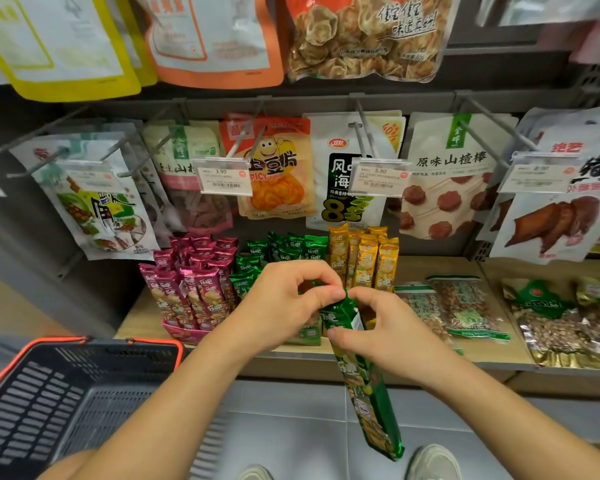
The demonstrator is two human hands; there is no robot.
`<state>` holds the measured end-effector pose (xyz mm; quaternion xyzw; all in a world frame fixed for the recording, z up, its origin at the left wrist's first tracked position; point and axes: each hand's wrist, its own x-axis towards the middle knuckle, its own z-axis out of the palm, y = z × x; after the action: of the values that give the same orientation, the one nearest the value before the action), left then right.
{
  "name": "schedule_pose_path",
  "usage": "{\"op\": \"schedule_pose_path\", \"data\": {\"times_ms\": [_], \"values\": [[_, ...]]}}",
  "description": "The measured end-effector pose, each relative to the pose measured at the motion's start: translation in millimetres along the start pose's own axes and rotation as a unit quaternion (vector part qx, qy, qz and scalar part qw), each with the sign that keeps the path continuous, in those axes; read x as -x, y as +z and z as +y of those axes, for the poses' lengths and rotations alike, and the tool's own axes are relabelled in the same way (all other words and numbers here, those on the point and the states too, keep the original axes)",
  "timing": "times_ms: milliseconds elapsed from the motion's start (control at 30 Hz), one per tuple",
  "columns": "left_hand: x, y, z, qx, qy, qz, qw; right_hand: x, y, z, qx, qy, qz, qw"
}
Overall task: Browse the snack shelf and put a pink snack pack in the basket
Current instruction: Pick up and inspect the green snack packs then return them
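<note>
Left hand (284,299) and right hand (392,327) are pinching the green pack (368,393) by its top, so it is hanging, maybe for a look. Pink packs (191,289) are sitting behind.

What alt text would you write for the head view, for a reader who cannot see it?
The left hand and right hand pinch the top of a green snack pack before a shelf. Pink snack packs stand at its left; a basket sits lower left.

Over the pink packs (192,289), hanging bags (191,188) crowd; basket (153,342) lies open.
</note>
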<state>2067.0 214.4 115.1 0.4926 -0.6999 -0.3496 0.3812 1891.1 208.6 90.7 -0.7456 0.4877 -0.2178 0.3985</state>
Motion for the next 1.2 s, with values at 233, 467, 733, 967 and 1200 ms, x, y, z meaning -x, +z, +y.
{"op": "schedule_pose_path", "data": {"times_ms": [233, 467, 733, 967, 1200], "values": [[0, -2, -6, -0.019, 0.023, 0.065, 0.997, 7, -2, -11, -0.131, 0.012, -0.086, 0.988], [-4, -7, -5, 0.191, -0.057, 0.09, 0.976, 7, 1, -12, -0.136, 0.016, -0.048, 0.989], [-3, 1, -1, 0.19, -0.114, 0.051, 0.974, 7, 0, 3, 0.038, -0.011, 0.026, 0.999], [-10, -14, -10, 0.334, -0.106, 0.184, 0.919, 8, -11, 0, -0.193, 0.033, -0.137, 0.971], [-13, -7, -16, 0.342, -0.112, 0.228, 0.905, 8, -8, -3, -0.218, 0.04, -0.11, 0.969]]}}
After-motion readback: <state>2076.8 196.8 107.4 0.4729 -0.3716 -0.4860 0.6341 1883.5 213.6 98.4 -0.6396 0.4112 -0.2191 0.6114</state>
